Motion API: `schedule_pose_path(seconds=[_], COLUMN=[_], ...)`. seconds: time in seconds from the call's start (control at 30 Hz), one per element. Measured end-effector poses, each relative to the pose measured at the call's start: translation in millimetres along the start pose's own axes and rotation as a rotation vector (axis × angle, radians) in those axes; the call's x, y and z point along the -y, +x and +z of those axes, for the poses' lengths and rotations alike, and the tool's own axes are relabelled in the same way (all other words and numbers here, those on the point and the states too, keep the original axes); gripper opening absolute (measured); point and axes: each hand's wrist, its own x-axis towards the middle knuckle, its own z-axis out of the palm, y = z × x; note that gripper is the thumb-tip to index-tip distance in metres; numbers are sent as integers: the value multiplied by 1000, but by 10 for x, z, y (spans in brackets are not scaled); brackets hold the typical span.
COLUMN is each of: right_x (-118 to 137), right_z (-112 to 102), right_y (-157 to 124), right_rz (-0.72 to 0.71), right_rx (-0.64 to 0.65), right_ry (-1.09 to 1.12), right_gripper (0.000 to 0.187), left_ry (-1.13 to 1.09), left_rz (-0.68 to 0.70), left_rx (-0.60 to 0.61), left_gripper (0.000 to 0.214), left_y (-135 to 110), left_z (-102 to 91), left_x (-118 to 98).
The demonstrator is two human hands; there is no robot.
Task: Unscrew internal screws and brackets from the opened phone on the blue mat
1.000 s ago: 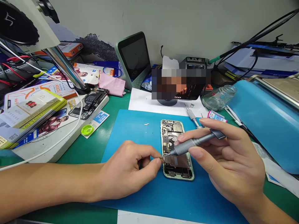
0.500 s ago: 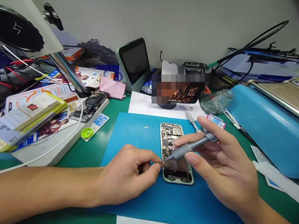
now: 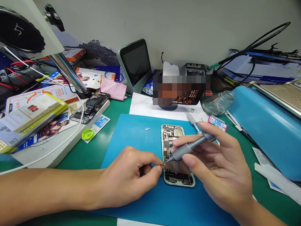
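An opened phone with its inner parts exposed lies on the blue mat. My right hand holds a grey screwdriver slantwise over it, thumb and fingers around the knurled handle. The thin bit points down and left, over the phone's left edge. There my left hand is closed in a pinch, thumb and forefinger meeting right at the bit's tip. Whatever sits between those fingertips is too small to make out. A second screwdriver lies behind my right hand, partly covered by it.
A small white piece rests on the mat's upper part. At left, another opened phone lies near boxes and a metal stand. A tilted screen stands behind. A glass jar and blue case are at right.
My right hand and the screwdriver have shifted slightly left, and the bit's tip has come in between my left fingertips. My left hand and the phone stay in place.
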Motion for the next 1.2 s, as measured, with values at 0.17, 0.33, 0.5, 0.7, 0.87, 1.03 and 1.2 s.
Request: schedule_pose_path(seconds=[0.17, 0.33, 0.5, 0.7, 0.87, 1.03, 1.2], right_x=[-13, -14, 4, 1, 6, 56, 7], right_z=[-6, -13, -7, -8, -25, -67, -132], right_y=[-11, -13, -11, -18, -2, 31, -3], right_rz=[6, 20, 19, 27, 9, -54, -136], right_rx=[22, 16, 22, 14, 0, -101, -21], right_ry=[8, 11, -5, -2, -7, -72, -222], right_gripper=[60, 59, 61, 61, 61, 65, 75], left_ry=[2, 1, 14, 29, 69, 223, 576], left_rz=[-3, -8, -42, -56, -77, 202, 482], left_rx=[8, 13, 36, 41, 51, 59, 172], left_gripper=[22, 22, 23, 20, 20, 23, 50], left_y=[16, 20, 14, 26, 5, -38, -45], left_z=[-5, -8, -10, -8, -10, 7, 30], left_x=[-2, -23, -31, -57, -74, 4, 85])
